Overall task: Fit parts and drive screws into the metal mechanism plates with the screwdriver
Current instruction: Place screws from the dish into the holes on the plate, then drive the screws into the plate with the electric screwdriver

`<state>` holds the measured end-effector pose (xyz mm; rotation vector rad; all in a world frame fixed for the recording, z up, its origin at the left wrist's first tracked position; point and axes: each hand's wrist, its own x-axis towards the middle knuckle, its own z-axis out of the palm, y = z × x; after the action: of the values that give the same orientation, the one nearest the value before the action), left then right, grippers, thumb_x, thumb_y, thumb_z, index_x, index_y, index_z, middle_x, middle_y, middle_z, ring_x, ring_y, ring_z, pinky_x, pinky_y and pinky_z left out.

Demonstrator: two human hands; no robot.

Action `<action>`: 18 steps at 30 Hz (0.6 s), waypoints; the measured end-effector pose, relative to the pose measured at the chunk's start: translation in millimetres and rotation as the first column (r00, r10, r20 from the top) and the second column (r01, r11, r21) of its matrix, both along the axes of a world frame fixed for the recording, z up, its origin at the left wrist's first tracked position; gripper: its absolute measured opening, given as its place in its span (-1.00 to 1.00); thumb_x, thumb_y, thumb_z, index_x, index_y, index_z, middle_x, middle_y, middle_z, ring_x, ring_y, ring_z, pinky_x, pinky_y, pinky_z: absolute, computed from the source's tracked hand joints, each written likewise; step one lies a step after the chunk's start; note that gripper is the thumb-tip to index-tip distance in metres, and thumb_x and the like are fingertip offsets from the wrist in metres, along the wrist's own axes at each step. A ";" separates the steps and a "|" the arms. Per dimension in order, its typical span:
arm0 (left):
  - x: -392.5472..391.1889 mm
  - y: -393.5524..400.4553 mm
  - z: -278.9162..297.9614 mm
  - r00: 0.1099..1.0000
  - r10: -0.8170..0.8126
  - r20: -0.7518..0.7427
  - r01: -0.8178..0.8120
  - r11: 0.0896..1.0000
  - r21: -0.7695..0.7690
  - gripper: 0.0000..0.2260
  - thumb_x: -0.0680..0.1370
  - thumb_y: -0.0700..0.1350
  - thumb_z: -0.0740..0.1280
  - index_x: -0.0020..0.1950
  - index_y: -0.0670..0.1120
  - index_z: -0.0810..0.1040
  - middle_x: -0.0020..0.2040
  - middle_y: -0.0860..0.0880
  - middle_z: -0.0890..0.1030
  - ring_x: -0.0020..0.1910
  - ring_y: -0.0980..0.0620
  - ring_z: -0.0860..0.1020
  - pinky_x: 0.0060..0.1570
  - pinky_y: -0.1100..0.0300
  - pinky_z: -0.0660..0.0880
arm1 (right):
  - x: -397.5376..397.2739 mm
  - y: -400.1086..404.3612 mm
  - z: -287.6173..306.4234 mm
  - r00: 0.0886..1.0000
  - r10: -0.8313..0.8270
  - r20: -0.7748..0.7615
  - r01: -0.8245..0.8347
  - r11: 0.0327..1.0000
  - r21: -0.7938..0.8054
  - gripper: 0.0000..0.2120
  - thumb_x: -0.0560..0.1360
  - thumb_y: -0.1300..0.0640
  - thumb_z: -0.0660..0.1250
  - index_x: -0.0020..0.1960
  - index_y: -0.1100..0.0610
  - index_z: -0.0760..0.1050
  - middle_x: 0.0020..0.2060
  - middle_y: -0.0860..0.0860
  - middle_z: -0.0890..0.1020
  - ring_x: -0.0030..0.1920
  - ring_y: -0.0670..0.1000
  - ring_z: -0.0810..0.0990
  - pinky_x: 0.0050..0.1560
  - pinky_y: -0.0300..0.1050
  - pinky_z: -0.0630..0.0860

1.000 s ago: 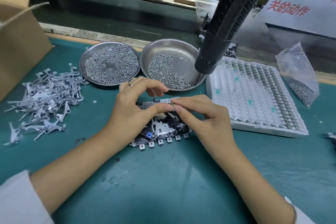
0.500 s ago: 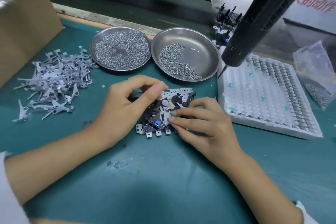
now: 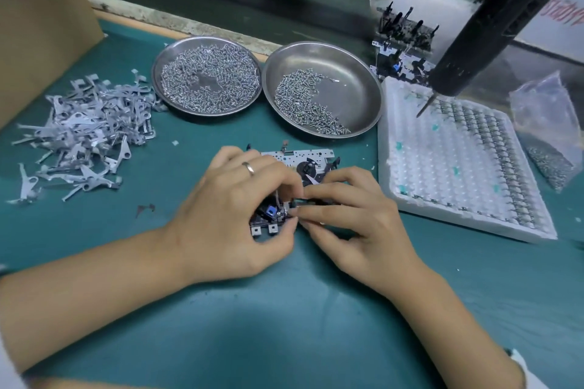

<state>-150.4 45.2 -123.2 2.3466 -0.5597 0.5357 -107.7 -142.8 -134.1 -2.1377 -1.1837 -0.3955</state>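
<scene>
Green bench mat (image 3: 284, 325): both hands, left hand (image 3: 227, 218) and right hand (image 3: 354, 224), fingers pinching mechanism plate (image 3: 300, 161).

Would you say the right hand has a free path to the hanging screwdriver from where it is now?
Probably yes. The screwdriver hangs above the white tray, up and right of the right hand; nothing lies between. That hand first must release the mechanism plate.

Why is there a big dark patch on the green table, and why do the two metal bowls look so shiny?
Head view: the dark patch on the table looks like a shadow, lying just below the left hand and right hand; the steel screw dishes catch overhead light as soft glare; the wide lens bends the edges, and the screwdriver looks slightly blurred.
</scene>
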 end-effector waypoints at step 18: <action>3.7 -0.5 -5.6 0.996 0.019 -0.087 -0.019 1.000 -0.006 -0.79 0.36 0.02 0.36 -0.09 -0.01 0.66 -0.20 0.17 0.61 -0.18 0.08 0.52 0.06 0.06 0.38 | -8.4 5.7 29.6 0.929 -0.310 -0.200 0.368 0.818 0.441 -0.78 0.44 0.31 0.33 0.03 0.10 0.57 -0.20 0.02 0.49 -0.16 -0.09 0.49 -0.08 -0.29 0.39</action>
<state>-146.7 44.7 -128.8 2.3583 -0.4954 0.4409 -116.1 -137.1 -104.5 -1.8943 -0.5503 -0.6334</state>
